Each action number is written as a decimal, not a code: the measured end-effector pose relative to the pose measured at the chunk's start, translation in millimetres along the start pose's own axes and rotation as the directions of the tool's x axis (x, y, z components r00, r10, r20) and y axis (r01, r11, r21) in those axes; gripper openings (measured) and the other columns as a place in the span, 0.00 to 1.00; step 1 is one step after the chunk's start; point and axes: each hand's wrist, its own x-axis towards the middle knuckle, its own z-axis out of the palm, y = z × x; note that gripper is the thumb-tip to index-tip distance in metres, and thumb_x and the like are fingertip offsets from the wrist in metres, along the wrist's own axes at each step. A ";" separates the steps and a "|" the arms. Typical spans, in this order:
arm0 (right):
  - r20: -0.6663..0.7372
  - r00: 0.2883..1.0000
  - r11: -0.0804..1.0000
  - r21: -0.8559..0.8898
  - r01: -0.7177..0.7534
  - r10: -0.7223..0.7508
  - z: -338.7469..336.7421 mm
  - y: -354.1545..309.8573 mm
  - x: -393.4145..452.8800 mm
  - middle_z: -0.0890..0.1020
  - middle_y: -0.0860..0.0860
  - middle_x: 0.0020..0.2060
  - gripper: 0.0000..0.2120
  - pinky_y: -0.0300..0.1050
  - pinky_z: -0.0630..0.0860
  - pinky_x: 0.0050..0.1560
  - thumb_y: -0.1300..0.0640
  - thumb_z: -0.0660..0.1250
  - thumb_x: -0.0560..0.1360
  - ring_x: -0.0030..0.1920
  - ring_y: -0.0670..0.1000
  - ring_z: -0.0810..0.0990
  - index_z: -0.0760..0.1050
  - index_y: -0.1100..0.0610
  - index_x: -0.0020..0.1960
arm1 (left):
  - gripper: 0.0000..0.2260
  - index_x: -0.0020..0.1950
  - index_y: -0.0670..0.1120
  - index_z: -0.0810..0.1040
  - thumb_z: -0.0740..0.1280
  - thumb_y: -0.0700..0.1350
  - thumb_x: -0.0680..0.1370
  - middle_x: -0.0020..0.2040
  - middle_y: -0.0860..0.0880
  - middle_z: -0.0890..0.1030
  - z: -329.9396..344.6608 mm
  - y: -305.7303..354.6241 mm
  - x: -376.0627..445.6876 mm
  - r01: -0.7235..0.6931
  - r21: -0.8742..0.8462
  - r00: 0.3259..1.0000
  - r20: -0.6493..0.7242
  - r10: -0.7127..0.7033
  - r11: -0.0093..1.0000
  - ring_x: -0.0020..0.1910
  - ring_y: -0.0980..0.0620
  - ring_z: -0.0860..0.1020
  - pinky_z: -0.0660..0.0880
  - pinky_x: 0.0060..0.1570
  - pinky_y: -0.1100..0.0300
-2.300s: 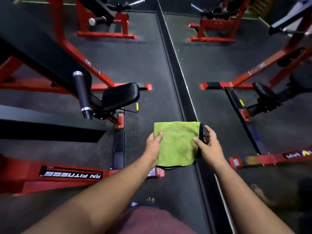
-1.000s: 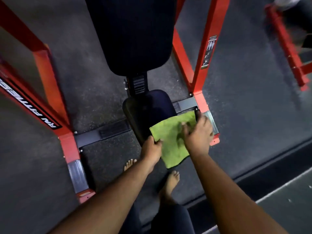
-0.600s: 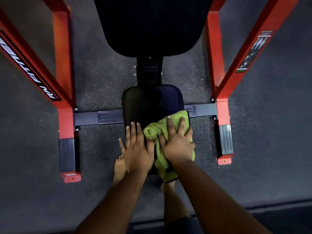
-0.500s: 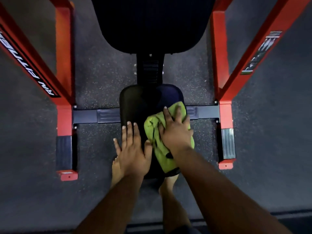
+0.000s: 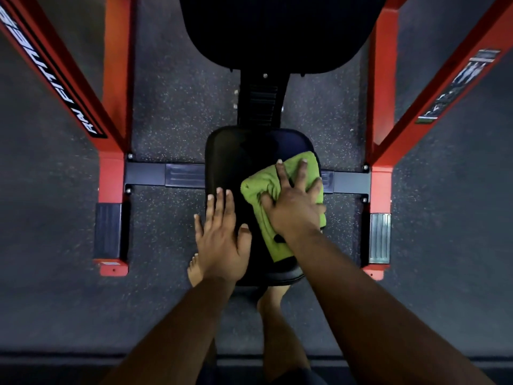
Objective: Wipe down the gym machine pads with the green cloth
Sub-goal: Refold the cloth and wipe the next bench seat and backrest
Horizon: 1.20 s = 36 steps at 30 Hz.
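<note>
Red frame posts (image 5: 116, 107) flank the black seat pad (image 5: 236, 157), a larger back pad (image 5: 277, 31) lies beyond it, and bare feet (image 5: 195, 269) stand on the speckled floor (image 5: 177, 112) at its near edge. The bunched green cloth (image 5: 263, 184) lies on the seat pad's right half under the right hand (image 5: 294, 207), whose spread fingers press it down; the left hand (image 5: 220, 237) rests flat on the pad's left side, holding nothing

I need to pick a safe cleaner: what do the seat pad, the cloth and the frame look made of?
Seat pad: smooth black vinyl or leatherette, judging by its faint sheen and rolled edge. Green cloth: soft napped fabric, probably microfibre, bunching under the right hand. Red frame: square metal tubing with a glossy painted or powder-coated finish.
</note>
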 end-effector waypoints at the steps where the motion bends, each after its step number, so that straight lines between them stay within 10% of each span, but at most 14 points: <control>1: -0.002 1.000 1.000 -0.009 0.009 -0.009 -2.2 -0.3 5.8 0.33 0.46 0.81 0.38 0.77 0.62 0.68 0.33 0.56 0.79 0.80 0.68 0.42 0.38 0.35 0.81 | 0.33 0.84 0.50 0.53 0.50 0.57 0.78 0.84 0.51 0.50 0.4 1.2 1.0 -0.003 0.093 1.000 0.021 0.001 0.996 0.83 0.51 0.45 0.47 0.79 0.38; 9: -0.027 1.000 0.992 0.126 0.017 -0.014 31.2 47.0 -93.5 0.33 0.39 0.80 0.38 0.69 0.60 0.75 0.37 0.54 0.75 0.82 0.61 0.45 0.45 0.38 0.82 | 0.36 0.84 0.50 0.52 0.53 0.63 0.78 0.84 0.46 0.47 -1.1 4.2 3.5 -0.057 0.321 0.987 0.158 0.006 0.945 0.83 0.43 0.43 0.50 0.78 0.35; 17: -0.051 0.999 1.000 -0.020 0.009 -0.010 -29.5 -5.3 90.5 0.36 0.45 0.82 0.36 0.75 0.62 0.70 0.37 0.56 0.81 0.81 0.66 0.43 0.40 0.38 0.82 | 0.34 0.84 0.52 0.52 0.53 0.59 0.78 0.84 0.48 0.47 3.5 1.7 4.3 -0.039 0.299 0.991 0.131 0.000 0.954 0.83 0.45 0.41 0.49 0.79 0.36; 28: 0.006 0.979 0.965 -0.169 0.201 -0.203 -22.2 -17.3 89.1 0.38 0.46 0.83 0.36 0.78 0.48 0.73 0.38 0.57 0.80 0.80 0.69 0.39 0.42 0.40 0.82 | 0.36 0.83 0.52 0.54 0.58 0.59 0.76 0.84 0.49 0.49 4.1 5.3 4.1 0.010 0.292 0.994 0.102 -0.042 0.956 0.83 0.47 0.43 0.51 0.78 0.38; 32: 0.180 0.812 0.768 -0.264 0.584 -0.555 -5.0 -104.9 117.4 0.42 0.45 0.83 0.36 0.73 0.42 0.76 0.37 0.57 0.80 0.82 0.64 0.42 0.44 0.39 0.82 | 0.35 0.83 0.52 0.57 0.58 0.59 0.76 0.84 0.50 0.50 6.9 1.5 3.3 0.002 0.268 0.996 0.082 -0.025 0.964 0.83 0.48 0.44 0.52 0.79 0.39; 36: 0.166 0.737 0.683 -0.286 0.672 -0.656 -29.6 -52.1 126.2 0.46 0.41 0.83 0.35 0.69 0.47 0.77 0.40 0.62 0.79 0.83 0.57 0.47 0.49 0.36 0.82 | 0.36 0.83 0.52 0.55 0.57 0.59 0.75 0.84 0.50 0.51 3.5 2.3 3.5 -0.004 0.250 0.996 0.084 -0.018 0.968 0.83 0.47 0.45 0.53 0.78 0.39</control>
